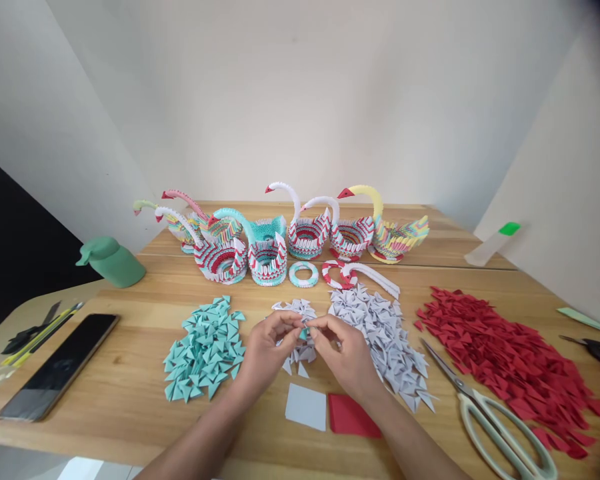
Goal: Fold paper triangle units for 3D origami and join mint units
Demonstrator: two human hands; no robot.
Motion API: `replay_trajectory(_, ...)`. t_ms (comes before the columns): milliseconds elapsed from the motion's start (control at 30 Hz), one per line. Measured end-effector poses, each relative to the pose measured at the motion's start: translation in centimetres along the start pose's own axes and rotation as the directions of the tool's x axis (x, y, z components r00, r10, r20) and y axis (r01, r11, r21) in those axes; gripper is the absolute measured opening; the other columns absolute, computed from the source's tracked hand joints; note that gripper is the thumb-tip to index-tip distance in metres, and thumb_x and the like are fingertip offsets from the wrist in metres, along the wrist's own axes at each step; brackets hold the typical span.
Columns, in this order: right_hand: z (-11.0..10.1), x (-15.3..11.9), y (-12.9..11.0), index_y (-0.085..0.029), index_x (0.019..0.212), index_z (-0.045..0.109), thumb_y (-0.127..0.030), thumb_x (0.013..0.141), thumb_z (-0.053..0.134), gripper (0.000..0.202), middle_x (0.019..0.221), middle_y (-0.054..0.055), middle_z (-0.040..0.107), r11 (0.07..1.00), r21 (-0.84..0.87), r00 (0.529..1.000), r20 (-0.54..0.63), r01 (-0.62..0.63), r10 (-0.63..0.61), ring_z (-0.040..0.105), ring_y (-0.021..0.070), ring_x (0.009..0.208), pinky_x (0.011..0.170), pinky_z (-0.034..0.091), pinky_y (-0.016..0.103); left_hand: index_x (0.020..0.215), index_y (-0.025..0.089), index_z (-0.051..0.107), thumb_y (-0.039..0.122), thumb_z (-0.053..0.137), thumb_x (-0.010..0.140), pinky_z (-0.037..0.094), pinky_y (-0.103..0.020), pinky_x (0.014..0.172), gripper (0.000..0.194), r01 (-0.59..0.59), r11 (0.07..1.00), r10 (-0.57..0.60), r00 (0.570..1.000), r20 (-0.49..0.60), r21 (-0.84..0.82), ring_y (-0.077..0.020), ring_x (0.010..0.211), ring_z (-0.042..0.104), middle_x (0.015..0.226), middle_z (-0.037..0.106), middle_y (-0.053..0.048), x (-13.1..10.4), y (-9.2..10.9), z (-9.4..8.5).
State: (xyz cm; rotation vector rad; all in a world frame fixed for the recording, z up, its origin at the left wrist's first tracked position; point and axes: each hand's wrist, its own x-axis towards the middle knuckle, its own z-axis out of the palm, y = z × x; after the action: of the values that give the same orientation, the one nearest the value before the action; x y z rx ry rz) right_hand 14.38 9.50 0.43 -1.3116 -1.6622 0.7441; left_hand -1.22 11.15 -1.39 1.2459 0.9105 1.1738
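Near the middle of the table, my left hand (pixel 270 343) and my right hand (pixel 345 347) meet fingertip to fingertip, both closed on a small teal paper piece (pixel 304 332). Part of the piece is hidden by the fingers. Beneath and behind them lie white folded triangles (pixel 297 308), with a larger white pile (pixel 380 327) beyond my right hand. A pile of teal triangles (pixel 205 350) lies left of my left hand. White paper squares (pixel 306 407) and red paper squares (pixel 353 415) rest on the table between my forearms.
Several paper swans (pixel 267 257) stand at the back, with two paper rings (pixel 303 274) before them. Red triangles (pixel 505 360) and scissors (pixel 485 413) lie at right. A phone (pixel 60 367) and green container (pixel 111 262) are at left; a green-capped bottle (pixel 493 245) is at far right.
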Motion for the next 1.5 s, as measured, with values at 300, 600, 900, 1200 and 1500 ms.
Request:
replay_trajectory(300,-0.2,-0.1,-0.2,-0.02,0.083,0.068,-0.022,0.085,0.051,0.017,0.074,0.001,0.068,1.0,0.008,1.0,-0.003,0.012,-0.012,0.059,0.0156,0.065,0.062,0.046,0.025,0.087,0.015,0.064,0.031,0.072,0.075,0.054,-0.029,0.071,0.022,0.054,0.997,-0.051,0.997,0.05,-0.054,-0.0165,0.077,0.064,0.082,0.067,-0.005,0.1,0.3,-0.1)
replay_trajectory(600,-0.3,0.1,-0.1,-0.021,0.094,0.072,-0.024,0.087,0.053,0.02,0.082,0.002,0.069,0.996,0.085,0.999,0.042,0.028,-0.032,0.063,0.0165,0.076,0.067,0.048,0.024,0.079,0.015,0.064,0.03,0.074,0.072,0.05,-0.026,0.071,0.02,0.023,1.0,-0.023,0.998,0.066,0.0,-0.0158,0.077,0.062,0.084,0.067,-0.006,0.2,0.3,-0.1)
replay_trajectory(900,-0.5,0.0,0.0,-0.022,0.098,0.071,-0.027,0.091,0.052,0.022,0.087,0.004,0.07,0.993,0.102,0.997,0.04,0.064,-0.068,0.064,0.0175,0.079,0.072,0.051,0.027,0.07,0.013,0.068,0.04,0.075,0.068,0.05,-0.027,0.063,0.028,0.088,0.995,-0.088,0.996,0.015,-0.044,-0.0156,0.066,0.059,0.073,0.068,-0.005,0.3,0.6,-0.2)
replay_trajectory(1200,-0.5,0.0,0.1,-0.023,0.101,0.071,-0.028,0.093,0.05,0.023,0.086,0.003,0.07,0.992,0.077,0.994,0.047,0.097,-0.101,0.063,0.0169,0.078,0.071,0.05,0.027,0.067,0.013,0.069,0.036,0.072,0.072,0.042,-0.023,0.057,0.023,0.064,0.998,-0.065,0.998,0.02,0.023,-0.0118,0.058,0.053,0.063,0.064,-0.001,0.1,1.4,-0.1)
replay_trajectory(1500,-0.6,0.1,0.0,-0.022,0.098,0.071,-0.026,0.091,0.052,0.021,0.087,0.003,0.07,0.992,0.097,0.995,0.041,0.083,-0.087,0.063,0.0173,0.081,0.073,0.048,0.026,0.069,0.014,0.065,0.034,0.077,0.067,0.045,-0.023,0.058,0.024,0.071,0.997,-0.071,0.997,0.017,-0.003,-0.0116,0.059,0.056,0.067,0.065,-0.001,0.1,0.8,0.1)
